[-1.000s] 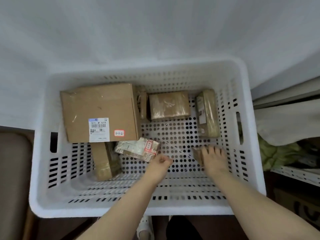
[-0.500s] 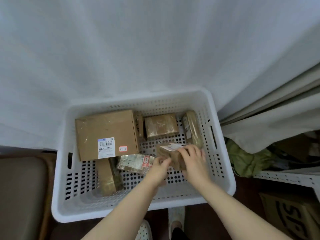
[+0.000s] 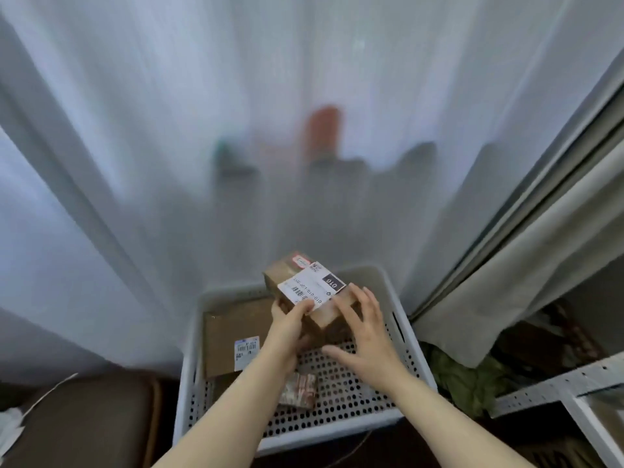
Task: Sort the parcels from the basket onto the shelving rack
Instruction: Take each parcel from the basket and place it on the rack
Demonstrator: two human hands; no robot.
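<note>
Your left hand (image 3: 287, 327) grips a labelled parcel (image 3: 304, 282) above the basket (image 3: 337, 434) at its far edge; your right hand (image 3: 366, 332), fingers spread, steadies it. Next, probably: carry it to the shelving rack (image 3: 547, 386).

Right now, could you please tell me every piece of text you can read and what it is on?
"OTO": black patch, white label on the held parcel.
"OTO-OTO-", then unclear: code line, same label.
Red-edged sticker: handwriting blurred.
Large box label: too small.
</note>
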